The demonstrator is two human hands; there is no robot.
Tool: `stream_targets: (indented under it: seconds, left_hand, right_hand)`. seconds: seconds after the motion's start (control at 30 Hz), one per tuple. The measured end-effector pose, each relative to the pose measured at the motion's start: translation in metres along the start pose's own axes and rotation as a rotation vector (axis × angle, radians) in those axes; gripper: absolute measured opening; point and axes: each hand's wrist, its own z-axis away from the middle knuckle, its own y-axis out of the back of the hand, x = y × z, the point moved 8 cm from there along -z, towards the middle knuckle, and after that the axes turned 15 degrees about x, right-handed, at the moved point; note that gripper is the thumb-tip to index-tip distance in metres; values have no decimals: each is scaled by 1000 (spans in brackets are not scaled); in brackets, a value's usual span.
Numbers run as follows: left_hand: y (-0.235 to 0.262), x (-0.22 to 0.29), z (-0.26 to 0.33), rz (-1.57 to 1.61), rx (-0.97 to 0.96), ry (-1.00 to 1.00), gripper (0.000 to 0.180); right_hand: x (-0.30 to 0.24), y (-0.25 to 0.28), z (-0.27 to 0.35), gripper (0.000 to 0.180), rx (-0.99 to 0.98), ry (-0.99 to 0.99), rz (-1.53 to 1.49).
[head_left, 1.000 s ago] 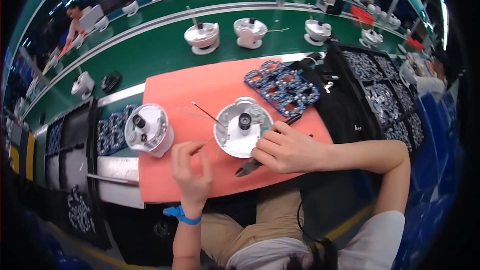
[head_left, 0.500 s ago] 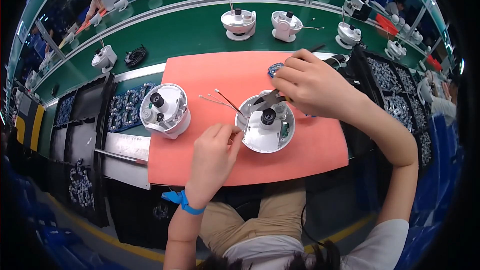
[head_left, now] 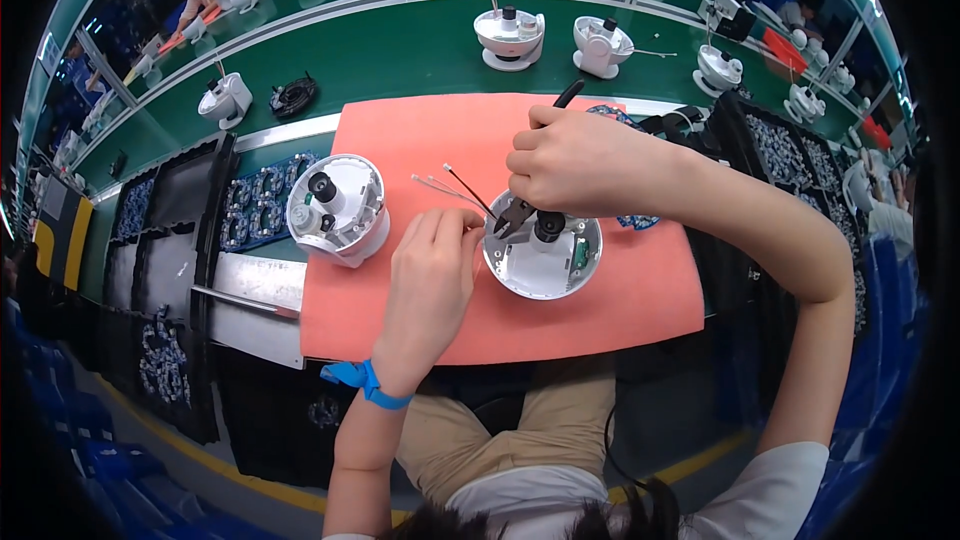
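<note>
A round white camera housing (head_left: pixel 535 278), its top open, stands on the orange mat (head_left: pixel 430 135). A black lens and a green board show inside. My right hand (head_left: pixel 575 162) is closed round pliers (head_left: pixel 514 217), whose jaws point down into the housing's upper left, by the root of thin wires (head_left: pixel 462 192). The wires stick up and leftward over the rim. My left hand (head_left: pixel 432 265), a blue band on its wrist, has its fingers closed against the housing's left rim; the fingertips are partly hidden. A second white camera housing (head_left: pixel 336 205) stands to the left.
Blue circuit boards (head_left: pixel 262 202) lie left of the mat; another board (head_left: pixel 638 222) is partly behind my right forearm. Black trays (head_left: pixel 165 270) of parts flank both sides. More camera housings (head_left: pixel 508 37) and a coiled black cable (head_left: pixel 293 96) rest on the green bench (head_left: pixel 400 65). A person sits far left.
My right hand has moved left and turned, bringing the plier jaws down lower at the wire roots. My left hand stays at the rim. The whole view has shifted slightly.
</note>
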Motion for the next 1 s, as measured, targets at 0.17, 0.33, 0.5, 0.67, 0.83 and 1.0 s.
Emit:
stream_targets:
  seconds: [0.17,0.33,0.5,0.67,0.83,1.0]
  left_hand:
    - [1,2,-2,1,1,-2,9]
    - [9,-2,2,51,61,-5,7]
    - [28,-26,26,51,123,175,5]
    - [8,-46,44,-23,51,189,6]
    - [-11,-63,56,-45,16,177,10]
    - [-10,-64,55,2,11,210,11]
  right_hand:
    - [-1,0,3,6,6,36,10]
    - [12,7,8,7,60,-4,17]
    - [17,48,36,26,341,-273,-249]
    - [-74,44,46,13,359,-95,-160]
    - [-89,21,48,14,319,-153,-20]
    - [-63,17,45,13,276,-213,-99]
